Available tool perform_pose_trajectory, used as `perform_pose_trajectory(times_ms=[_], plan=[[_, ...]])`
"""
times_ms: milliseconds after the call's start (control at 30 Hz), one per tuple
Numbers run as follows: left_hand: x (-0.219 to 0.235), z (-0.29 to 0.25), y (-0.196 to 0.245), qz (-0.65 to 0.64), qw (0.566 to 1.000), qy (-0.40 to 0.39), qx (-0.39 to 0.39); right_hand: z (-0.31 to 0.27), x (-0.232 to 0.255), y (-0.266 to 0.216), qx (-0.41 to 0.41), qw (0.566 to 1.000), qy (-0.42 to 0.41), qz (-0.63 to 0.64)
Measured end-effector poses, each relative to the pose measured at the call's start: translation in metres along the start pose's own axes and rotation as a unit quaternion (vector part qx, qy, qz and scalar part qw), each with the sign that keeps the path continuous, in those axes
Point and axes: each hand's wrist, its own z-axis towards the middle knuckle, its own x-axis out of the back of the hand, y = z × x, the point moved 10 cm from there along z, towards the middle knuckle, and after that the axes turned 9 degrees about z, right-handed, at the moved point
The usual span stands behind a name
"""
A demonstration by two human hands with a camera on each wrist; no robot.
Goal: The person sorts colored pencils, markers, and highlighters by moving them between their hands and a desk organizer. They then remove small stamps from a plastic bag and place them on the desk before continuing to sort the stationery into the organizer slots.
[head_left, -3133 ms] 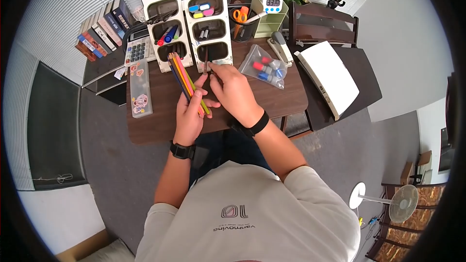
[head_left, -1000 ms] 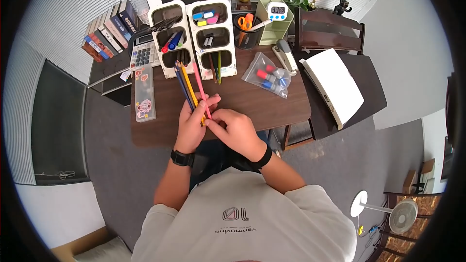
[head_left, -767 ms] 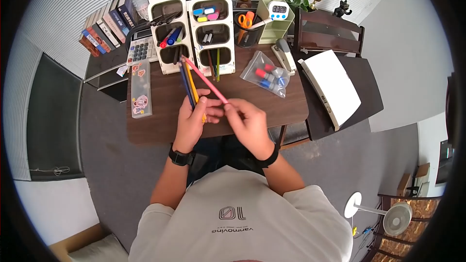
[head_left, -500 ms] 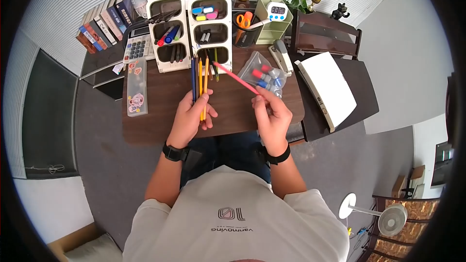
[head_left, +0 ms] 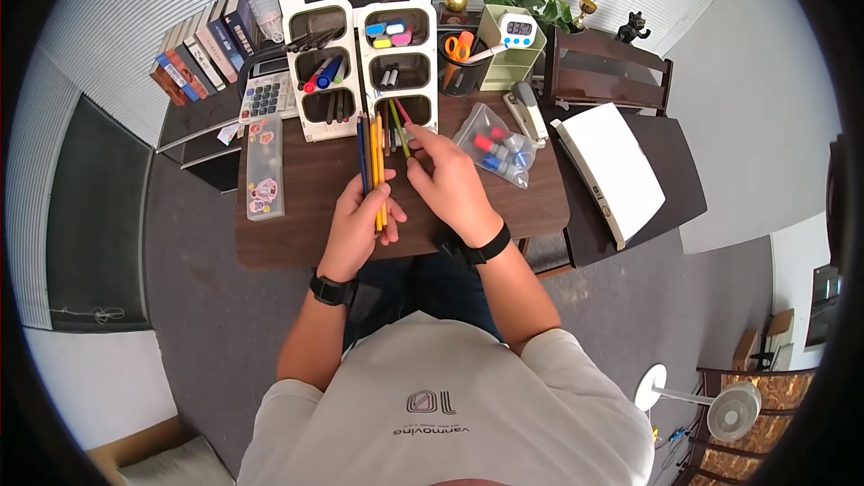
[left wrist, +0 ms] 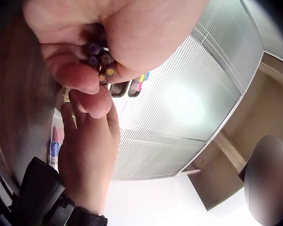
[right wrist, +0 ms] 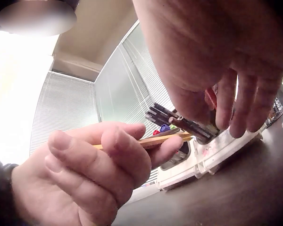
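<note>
The left hand (head_left: 355, 227) grips a small bundle of yellow, blue and dark pencils (head_left: 374, 162) upright in front of the organizers; their ends (left wrist: 103, 61) show between its fingers in the left wrist view. At the lower compartment of the right white organizer (head_left: 432, 117), the right hand (head_left: 453, 182) pinches a pink pencil (head_left: 401, 112) whose far end is inside. Green and brown pencils (head_left: 397, 130) lean in that same compartment. In the right wrist view the right hand (right wrist: 221, 70) covers most of the pink pencil.
The left organizer (head_left: 310, 133) holds pens and markers. A sticker-covered case (head_left: 265, 166) lies at the table's left, beside a calculator (head_left: 266, 97). To the right are a bag of markers (head_left: 495, 146), a stapler (head_left: 526, 114), a mesh cup with scissors (head_left: 461, 79) and a white box (head_left: 612, 171).
The right hand drew the pink pencil out of the left hand's bundle, swung it to the right, then brought it forward into the right organizer's lower compartment. The left hand keeps the other pencils.
</note>
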Motion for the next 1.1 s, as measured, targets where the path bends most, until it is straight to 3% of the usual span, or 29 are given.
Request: perform_pose_trajectory(times_ms=[167, 333, 567, 600, 667, 700, 800, 1100], plan=[[-0.001, 0.001, 0.004, 0.003, 1.000, 0.002, 0.002, 0.001, -0.003, -0.002, -0.001, 1.000, -0.002, 0.021], [-0.004, 0.002, 0.003, 0.012, 1.000, -0.024, -0.004, -0.009, -0.008, 0.001, -0.018, 0.992, -0.003, 0.122], [0.003, -0.003, 0.001, -0.040, 0.999, -0.022, -0.029, -0.033, 0.014, -0.010, -0.007, 0.995, 0.052, 0.088], [0.004, -0.005, 0.001, -0.059, 0.997, -0.020, -0.046, -0.042, 0.014, -0.010, -0.014, 0.995, 0.047, 0.090], [0.005, -0.005, -0.003, -0.096, 0.993, -0.034, -0.060, -0.059, -0.008, -0.019, -0.002, 0.990, -0.071, 0.124], [0.007, -0.001, -0.004, -0.100, 0.992, -0.020, -0.078, -0.069, -0.018, -0.015, -0.044, 0.991, -0.105, 0.075], [0.005, -0.001, -0.002, -0.115, 0.989, -0.009, -0.089, -0.073, -0.016, -0.007, -0.096, 0.991, -0.052, 0.080], [0.011, 0.002, -0.007, -0.164, 0.981, -0.025, -0.095, -0.074, -0.022, 0.000, -0.081, 0.985, -0.012, 0.154]])
